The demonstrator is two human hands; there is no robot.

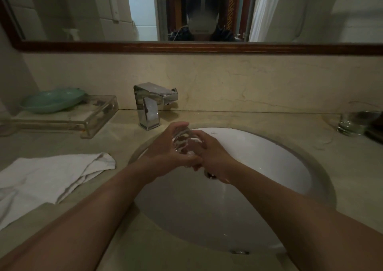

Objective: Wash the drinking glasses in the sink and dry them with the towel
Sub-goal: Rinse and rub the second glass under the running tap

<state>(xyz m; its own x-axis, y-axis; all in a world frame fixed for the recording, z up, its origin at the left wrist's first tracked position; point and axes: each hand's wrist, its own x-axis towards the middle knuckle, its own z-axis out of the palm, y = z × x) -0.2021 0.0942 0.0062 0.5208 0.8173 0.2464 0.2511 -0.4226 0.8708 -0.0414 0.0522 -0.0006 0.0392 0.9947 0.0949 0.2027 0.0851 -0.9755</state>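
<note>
**Both hands on the glass, over the basin**

We've got the drinking glass (184,144) gripped from both sides above the sink (275,156), close to its back-left rim and just in front of the chrome faucet (151,104). Our left hand (163,146) curls round it from the left, and our right hand (213,156) closes on it from the right. The clear glass shows only in the gap between the palms, and it's too blurred to read its tilt. The white towel (51,177) lies rumpled by the left edge of the countertop (259,120), beside the basin. A second glass (350,124) stands at the right edge.
</note>
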